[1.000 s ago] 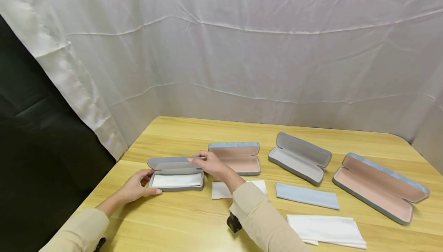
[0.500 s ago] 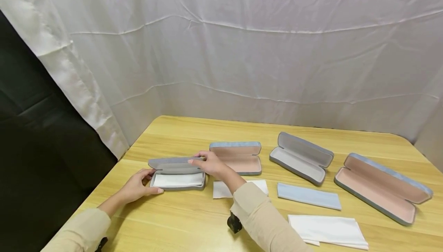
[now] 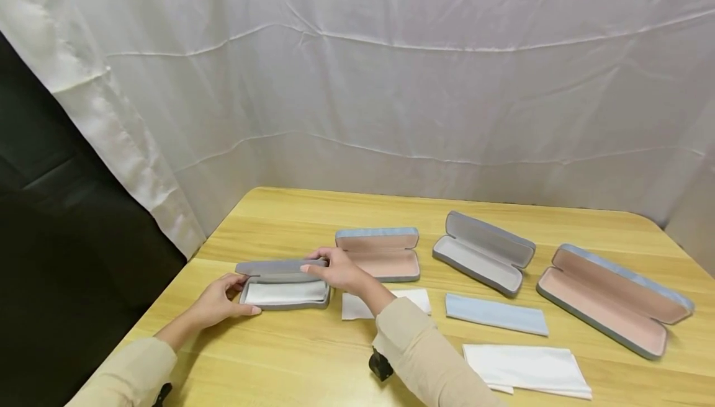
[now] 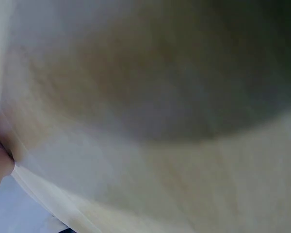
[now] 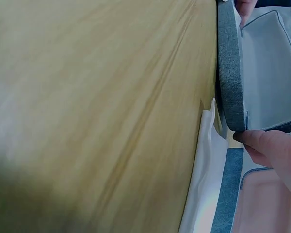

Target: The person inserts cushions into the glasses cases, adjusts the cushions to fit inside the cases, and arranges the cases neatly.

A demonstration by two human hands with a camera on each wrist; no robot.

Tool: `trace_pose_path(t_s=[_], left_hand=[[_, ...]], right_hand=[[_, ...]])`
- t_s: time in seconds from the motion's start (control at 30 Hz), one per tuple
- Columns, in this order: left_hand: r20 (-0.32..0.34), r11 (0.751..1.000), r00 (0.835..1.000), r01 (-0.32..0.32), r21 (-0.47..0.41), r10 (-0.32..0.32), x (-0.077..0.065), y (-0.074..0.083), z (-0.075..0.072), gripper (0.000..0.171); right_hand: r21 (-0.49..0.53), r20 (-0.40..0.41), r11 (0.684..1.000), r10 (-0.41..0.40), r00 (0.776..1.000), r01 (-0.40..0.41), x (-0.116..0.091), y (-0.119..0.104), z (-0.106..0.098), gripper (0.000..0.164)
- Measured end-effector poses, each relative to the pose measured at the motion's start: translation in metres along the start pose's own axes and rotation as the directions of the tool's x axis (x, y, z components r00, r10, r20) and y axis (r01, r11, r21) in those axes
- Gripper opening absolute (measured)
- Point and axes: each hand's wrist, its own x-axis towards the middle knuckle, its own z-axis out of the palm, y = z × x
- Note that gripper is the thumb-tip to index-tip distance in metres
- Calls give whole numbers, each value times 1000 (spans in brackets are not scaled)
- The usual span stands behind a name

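A wood-grained table bears four cases (two lined pink) and three cloths.

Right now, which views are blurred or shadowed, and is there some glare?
Head: fairly sharp, soft shadow on the table beside the left sleeve; left wrist: strongly blurred, broad dark shadow across the upper part; right wrist: lower left corner dark and blurred, bright patch on the white cloth, held grey case clearer.

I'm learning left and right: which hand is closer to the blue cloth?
Right. The right hand grips the leftmost case at the end nearer the blue cloth; the left hand holds the farther end.
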Motion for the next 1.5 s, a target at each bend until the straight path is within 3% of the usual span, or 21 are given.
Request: trace_pose_path(t_s=[0.47,0.77,1.17,1.5], left_hand=[[18,1000,1000,15,-21,-15,3,0,0,74],[33,993,999,5,-115,-1,4,-2,1,52],[37,996,998,44,-77,-41,0,-2,-5,53],[41,997,999,25,-68,-22,2,-3,-3,54]], right_hand=[[-119,71,987,-98,993,106,-7,1,1,20],[-193,87,971,-124,988,139,-9,0,1,19],[-229,103,962,-125,987,146,-8,-2,7,17],[-256,115,952,-143,983,168,-10,-2,5,15]])
